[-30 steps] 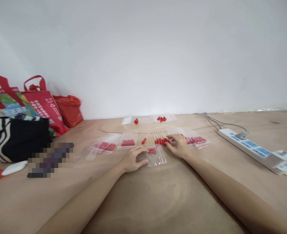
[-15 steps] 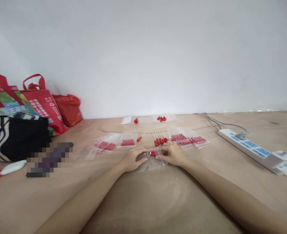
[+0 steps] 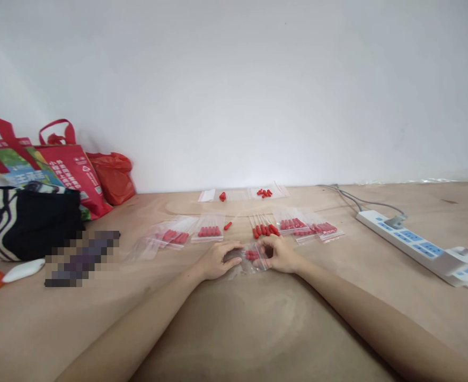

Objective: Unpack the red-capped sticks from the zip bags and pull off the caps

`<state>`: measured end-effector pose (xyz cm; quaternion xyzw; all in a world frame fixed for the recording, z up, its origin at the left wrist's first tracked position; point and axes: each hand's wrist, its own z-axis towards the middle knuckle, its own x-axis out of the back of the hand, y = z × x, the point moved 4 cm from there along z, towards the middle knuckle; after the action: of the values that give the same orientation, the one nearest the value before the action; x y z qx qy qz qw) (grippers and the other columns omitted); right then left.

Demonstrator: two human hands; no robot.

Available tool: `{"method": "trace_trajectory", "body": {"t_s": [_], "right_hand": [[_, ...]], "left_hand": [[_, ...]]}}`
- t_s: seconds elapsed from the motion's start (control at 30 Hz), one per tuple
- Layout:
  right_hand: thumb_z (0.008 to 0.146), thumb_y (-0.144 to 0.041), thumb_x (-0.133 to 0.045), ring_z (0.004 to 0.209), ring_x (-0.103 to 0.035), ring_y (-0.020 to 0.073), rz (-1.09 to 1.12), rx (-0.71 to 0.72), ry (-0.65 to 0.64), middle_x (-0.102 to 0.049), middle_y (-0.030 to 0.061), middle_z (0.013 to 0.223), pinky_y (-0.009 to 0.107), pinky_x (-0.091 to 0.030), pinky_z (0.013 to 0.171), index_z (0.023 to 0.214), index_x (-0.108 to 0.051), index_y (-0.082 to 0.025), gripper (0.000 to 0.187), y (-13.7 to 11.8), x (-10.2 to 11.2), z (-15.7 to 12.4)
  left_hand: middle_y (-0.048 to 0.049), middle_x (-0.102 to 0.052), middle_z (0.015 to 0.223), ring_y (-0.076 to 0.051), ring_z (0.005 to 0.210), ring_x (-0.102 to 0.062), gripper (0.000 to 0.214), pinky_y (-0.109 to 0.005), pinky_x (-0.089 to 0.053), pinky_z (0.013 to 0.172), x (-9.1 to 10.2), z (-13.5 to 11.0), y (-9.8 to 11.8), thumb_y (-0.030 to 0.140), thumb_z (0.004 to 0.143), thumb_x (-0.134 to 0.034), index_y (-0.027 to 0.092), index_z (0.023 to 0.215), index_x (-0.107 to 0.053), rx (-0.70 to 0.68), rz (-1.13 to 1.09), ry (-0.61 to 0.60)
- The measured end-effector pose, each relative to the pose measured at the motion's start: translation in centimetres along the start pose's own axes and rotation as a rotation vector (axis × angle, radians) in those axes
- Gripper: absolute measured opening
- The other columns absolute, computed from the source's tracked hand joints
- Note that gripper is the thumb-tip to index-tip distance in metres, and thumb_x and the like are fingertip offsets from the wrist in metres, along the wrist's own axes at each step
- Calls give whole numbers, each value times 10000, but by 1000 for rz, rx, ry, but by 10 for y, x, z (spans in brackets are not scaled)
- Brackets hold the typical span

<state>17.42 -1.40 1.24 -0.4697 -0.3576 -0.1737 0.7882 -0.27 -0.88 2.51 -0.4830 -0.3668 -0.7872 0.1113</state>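
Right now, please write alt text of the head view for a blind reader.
A person's left hand and right hand flank a clear bag holding red pieces on a brown table. Beyond lie red-ended sticks and more clear bags; shopping bags stand at the left, a power strip at the right.

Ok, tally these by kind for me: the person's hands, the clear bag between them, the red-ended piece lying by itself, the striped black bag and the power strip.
Hands: 2 (left hand, right hand)
Clear bag: 1
Lone red-ended piece: 1
Striped black bag: 1
Power strip: 1
Total: 6
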Motion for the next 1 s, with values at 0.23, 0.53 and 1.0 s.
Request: {"method": "trace_trajectory", "body": {"t_s": [0.23, 0.53, 1.0], "right_hand": [[627, -359, -632, 509, -450, 77, 32, -63, -105, -535, -37, 581, 190, -315, 476, 635, -545, -172, 206, -2, 9, 1], [592, -284, -648, 538, -449, 70, -5, 8, -139, -519, -39, 612, 179, -330, 487, 620, -515, -175, 175, -3, 15, 3], [553, -170, -617, 596, -536, 84, 416, -117, -260, -599, -17, 685, 204, -424, 556, 701, -558, -152, 160, 10, 43, 3]], "left_hand": [[-52, -606, 1079, -182, 985, -556, 298, -328, -423, 863, 2, 0, 3, 300, 770, -530, 196, 1049, -553, 4, -8, 10], [-48, -604, 1087, -182, 999, -551, 308, -329, -419, 872, 1, 0, -1, 312, 767, -534, 201, 1054, -552, 25, 1, 2], [-47, -603, 1086, -181, 1005, -548, 301, -335, -418, 876, 1, 0, 0, 312, 765, -538, 200, 1043, -554, 18, -10, 4]]}}
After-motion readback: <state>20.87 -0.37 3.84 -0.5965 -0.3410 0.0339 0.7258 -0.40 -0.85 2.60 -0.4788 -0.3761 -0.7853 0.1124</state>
